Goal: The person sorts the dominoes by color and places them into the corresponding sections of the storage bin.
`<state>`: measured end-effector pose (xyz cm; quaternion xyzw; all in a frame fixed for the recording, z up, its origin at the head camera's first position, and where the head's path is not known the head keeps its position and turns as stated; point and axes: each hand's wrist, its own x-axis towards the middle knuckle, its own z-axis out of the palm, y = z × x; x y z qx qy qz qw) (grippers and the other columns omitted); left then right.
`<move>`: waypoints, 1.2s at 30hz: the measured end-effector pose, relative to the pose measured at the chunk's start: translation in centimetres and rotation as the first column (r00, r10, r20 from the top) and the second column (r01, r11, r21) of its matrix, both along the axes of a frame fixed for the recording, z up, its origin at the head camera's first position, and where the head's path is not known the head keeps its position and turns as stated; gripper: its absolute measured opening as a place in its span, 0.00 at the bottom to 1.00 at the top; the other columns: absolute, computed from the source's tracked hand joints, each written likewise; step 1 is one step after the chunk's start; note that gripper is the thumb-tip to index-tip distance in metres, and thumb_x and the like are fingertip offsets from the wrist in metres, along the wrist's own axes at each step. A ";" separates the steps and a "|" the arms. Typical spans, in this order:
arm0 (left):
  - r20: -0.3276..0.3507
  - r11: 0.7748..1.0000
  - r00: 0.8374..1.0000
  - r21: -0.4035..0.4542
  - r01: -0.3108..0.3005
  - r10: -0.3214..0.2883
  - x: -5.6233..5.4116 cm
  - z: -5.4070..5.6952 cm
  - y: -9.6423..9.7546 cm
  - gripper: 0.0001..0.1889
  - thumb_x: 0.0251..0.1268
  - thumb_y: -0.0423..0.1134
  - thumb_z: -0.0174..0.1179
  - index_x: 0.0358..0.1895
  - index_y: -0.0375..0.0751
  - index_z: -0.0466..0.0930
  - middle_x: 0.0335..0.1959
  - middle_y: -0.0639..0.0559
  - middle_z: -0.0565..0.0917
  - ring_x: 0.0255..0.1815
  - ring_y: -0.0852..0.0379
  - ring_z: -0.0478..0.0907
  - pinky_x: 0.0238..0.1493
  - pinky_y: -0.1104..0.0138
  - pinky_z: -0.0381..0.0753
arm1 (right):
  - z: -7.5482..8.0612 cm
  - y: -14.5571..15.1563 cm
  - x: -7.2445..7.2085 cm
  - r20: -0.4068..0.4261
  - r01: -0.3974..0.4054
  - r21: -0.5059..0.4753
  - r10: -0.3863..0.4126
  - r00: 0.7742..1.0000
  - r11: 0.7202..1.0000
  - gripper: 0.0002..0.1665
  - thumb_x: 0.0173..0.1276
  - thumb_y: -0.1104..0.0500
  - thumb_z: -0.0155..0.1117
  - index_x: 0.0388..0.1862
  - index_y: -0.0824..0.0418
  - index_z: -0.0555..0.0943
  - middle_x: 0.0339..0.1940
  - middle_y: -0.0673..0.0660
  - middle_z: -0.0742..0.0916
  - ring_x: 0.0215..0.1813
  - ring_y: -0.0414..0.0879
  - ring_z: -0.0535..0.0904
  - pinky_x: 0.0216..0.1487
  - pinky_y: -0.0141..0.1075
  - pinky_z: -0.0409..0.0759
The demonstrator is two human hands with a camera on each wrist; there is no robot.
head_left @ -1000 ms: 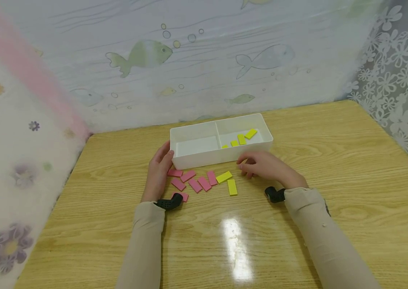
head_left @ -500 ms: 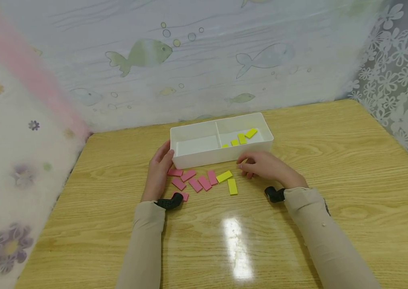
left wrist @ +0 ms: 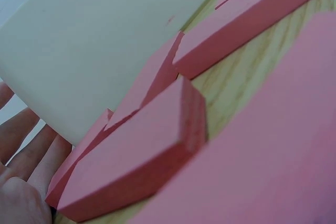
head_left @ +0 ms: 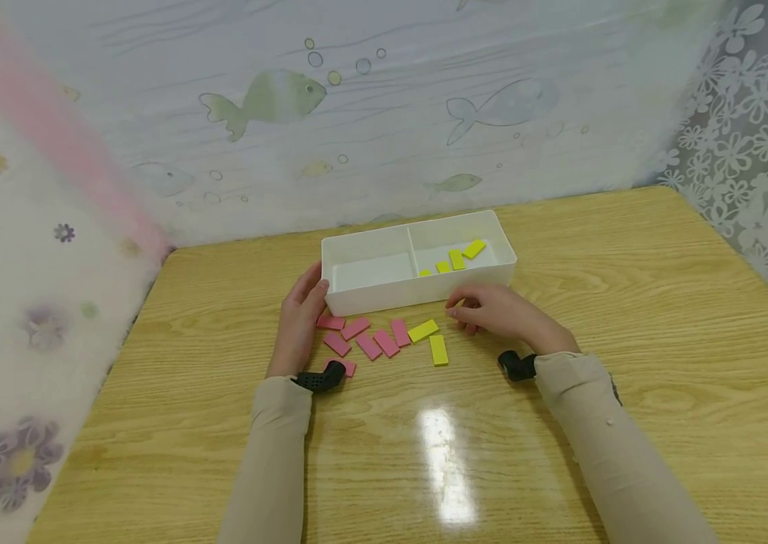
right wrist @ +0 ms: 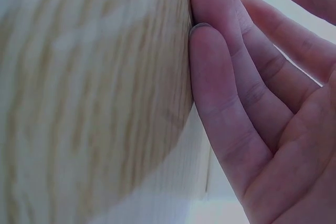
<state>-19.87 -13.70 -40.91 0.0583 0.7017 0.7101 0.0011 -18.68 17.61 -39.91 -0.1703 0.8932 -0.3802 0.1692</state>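
Observation:
A white box with two compartments (head_left: 384,296) stands on the table in the head view. My left hand (head_left: 298,321) rests against its left end, thumb at the front corner, fingers fairly straight. Several flat pink blocks (head_left: 368,347) lie in front of the box, close to that hand; they loom large in the left wrist view. Right of them lie two yellow blocks (head_left: 439,350). Several more yellow blocks (head_left: 457,259) are inside the right compartment. My right hand (head_left: 496,311) holds nothing, its loosely bent fingertips (right wrist: 210,66) resting on the table before the box.
The wooden table (head_left: 173,423) extends widely on both sides and toward me. Behind it rises a wall (head_left: 391,151) with painted fish. One pink block (head_left: 350,368) lies partly under the black left wrist camera (head_left: 321,378). A second black camera (head_left: 516,366) sits at the right wrist.

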 end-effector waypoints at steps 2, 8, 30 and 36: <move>-0.003 1.000 1.000 -0.001 0.004 -0.004 0.3 0.4 0.1 0.28 0.65 0.47 0.50 0.66 0.45 0.58 0.66 0.49 0.59 0.65 0.52 0.56 0.62 0.61 0.59 | 0.0 0.0 0.0 0.000 0.001 0.004 -0.001 1.000 1.000 0.16 0.65 0.49 0.54 0.46 0.56 0.77 0.29 0.51 0.83 0.29 0.44 0.77 0.34 0.37 0.75; 0.002 1.000 1.000 -0.018 0.000 0.000 0.4 0.5 0.2 0.27 0.66 0.46 0.48 0.67 0.44 0.57 0.67 0.50 0.59 0.65 0.54 0.56 0.61 0.62 0.60 | 0.1 0.0 0.0 -0.009 -0.016 0.003 0.016 1.000 1.000 0.16 0.66 0.50 0.53 0.47 0.57 0.77 0.29 0.51 0.82 0.29 0.44 0.77 0.33 0.36 0.75; 0.008 1.000 1.000 -0.012 -0.002 0.002 0.3 0.4 0.2 0.27 0.66 0.46 0.49 0.67 0.44 0.57 0.67 0.48 0.59 0.66 0.52 0.55 0.62 0.61 0.59 | 0.2 -0.2 0.2 -0.041 -0.002 0.038 0.004 0.999 0.999 0.13 0.66 0.54 0.52 0.45 0.57 0.78 0.25 0.52 0.81 0.27 0.44 0.77 0.33 0.36 0.74; 0.006 1.000 1.000 0.009 -0.007 0.007 -0.2 -0.5 -0.1 0.29 0.64 0.49 0.51 0.67 0.46 0.58 0.67 0.50 0.59 0.65 0.53 0.57 0.62 0.61 0.59 | 0.0 0.0 0.1 -0.034 0.001 0.013 0.000 0.999 1.000 0.13 0.66 0.54 0.52 0.45 0.58 0.77 0.25 0.53 0.81 0.28 0.45 0.76 0.32 0.37 0.75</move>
